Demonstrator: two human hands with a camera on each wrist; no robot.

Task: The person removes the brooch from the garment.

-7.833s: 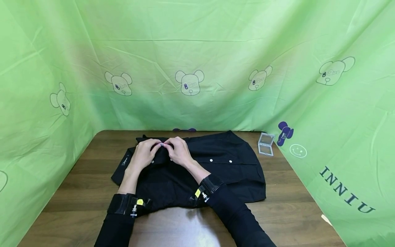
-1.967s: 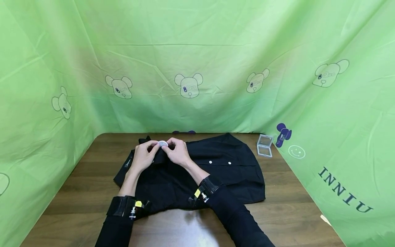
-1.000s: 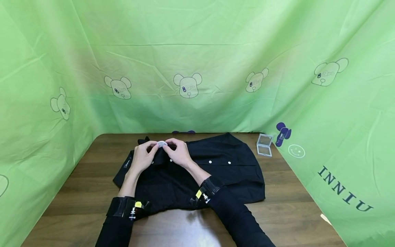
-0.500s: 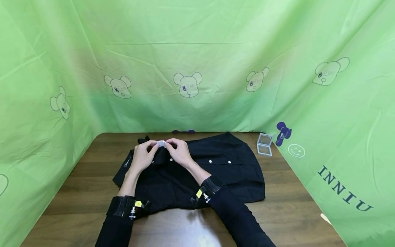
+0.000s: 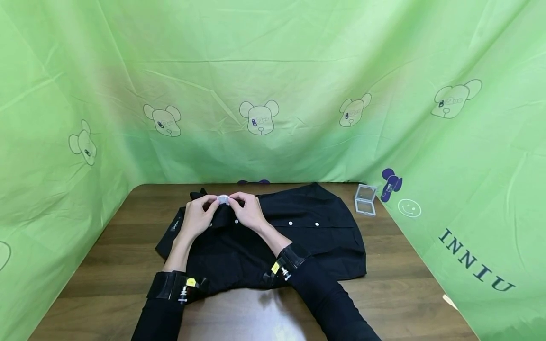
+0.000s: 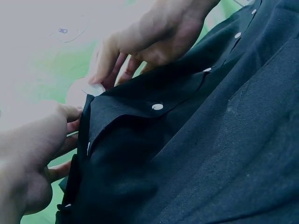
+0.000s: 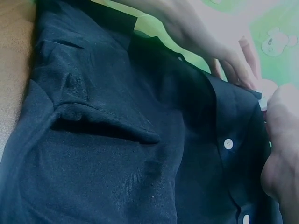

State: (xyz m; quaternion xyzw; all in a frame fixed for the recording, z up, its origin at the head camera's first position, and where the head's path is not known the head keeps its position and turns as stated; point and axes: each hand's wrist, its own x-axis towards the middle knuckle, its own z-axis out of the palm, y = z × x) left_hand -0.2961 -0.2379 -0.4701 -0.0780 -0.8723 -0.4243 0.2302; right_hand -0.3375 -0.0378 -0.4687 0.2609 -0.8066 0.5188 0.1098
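A black button-up shirt (image 5: 277,251) lies across the table, white buttons along its placket. At its upper left edge, thumb and fingers of my left hand (image 5: 198,213) pinch a small round white disc, like a badge (image 5: 223,199), from the left. My right hand (image 5: 249,213) pinches the same disc from the right. In the left wrist view the disc (image 6: 77,92) sits against the placket's corner, beside a white button (image 6: 157,107). The right wrist view shows the disc (image 7: 267,87) mostly covered by fingers. Whether it is fastened to the cloth cannot be seen.
An unfolded clear square case (image 5: 365,200) lies at the table's back right, beside the shirt. Green cloth with bear drawings (image 5: 260,117) hangs behind and along both sides of the wooden table (image 5: 409,293).
Earlier the disc was held nearly edge-on between both hands; it has since tilted so its pale face shows. My right fingertips have shifted slightly on its rim. The shirt and case stay put.
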